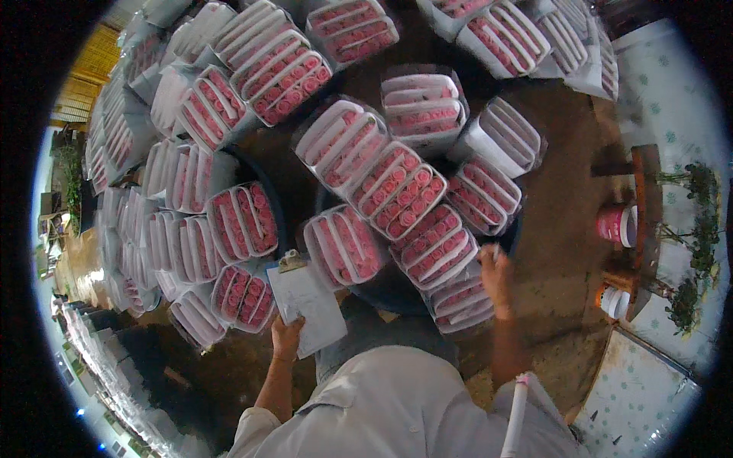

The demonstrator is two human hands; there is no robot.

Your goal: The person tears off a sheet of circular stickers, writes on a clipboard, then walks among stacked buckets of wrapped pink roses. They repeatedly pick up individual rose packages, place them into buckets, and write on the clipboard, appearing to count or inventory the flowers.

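Note:
My left hand (286, 336) grips the lower left edge of a clipboard (305, 305) with white paper and a metal clip at its top. My right hand (496, 275) is raised at the right side of a cluster of wrapped bunches of pink roses (439, 248). Its fingers are closed, with a small whitish tip showing above them; what it is I cannot make out. The bunches stand upright, flower heads up, with white sheets between the rows. A dark blue tub (382, 296) holds them, its rim mostly covered.
More wrapped rose bunches (244, 221) crowd the left and far side in other tubs. At the right, a pink bucket (613, 226) and a white-and-orange bucket (613, 301) sit by a wooden frame (640, 198). Leafy stems (699, 229) lie beyond, over a white patterned surface (634, 397).

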